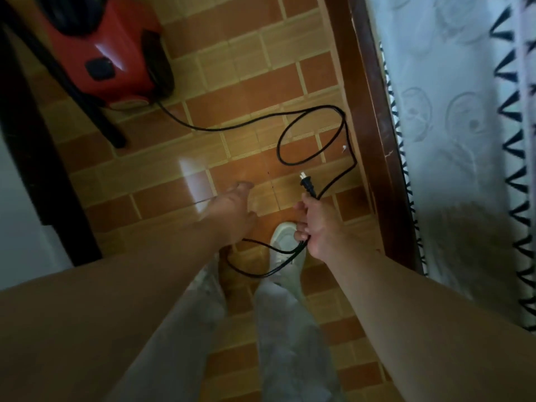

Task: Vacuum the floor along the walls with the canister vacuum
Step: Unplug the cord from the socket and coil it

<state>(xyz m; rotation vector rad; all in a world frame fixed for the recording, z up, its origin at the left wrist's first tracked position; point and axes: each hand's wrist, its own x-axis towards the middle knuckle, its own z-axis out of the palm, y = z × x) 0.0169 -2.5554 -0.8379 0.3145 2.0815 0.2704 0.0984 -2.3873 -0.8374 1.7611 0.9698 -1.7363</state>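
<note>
A white embossed cloth (452, 117) with black zigzag trim (506, 105) is running along a brown wooden rail (372, 111) on the right; a dark post (34, 158) is standing at left.

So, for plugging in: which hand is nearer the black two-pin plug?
Right. The right hand grips the black cord just behind the black two-pin plug; the left hand hangs apart, leftward.

1. The vacuum (101, 53) stands on the floor (246, 82), far left.
2. Its cord (290, 117) runs right and loops beside the bed (374, 111).
3. The plug (307, 184) juts above the right hand (316, 224); the left hand (232, 210) is just left of it.
</note>
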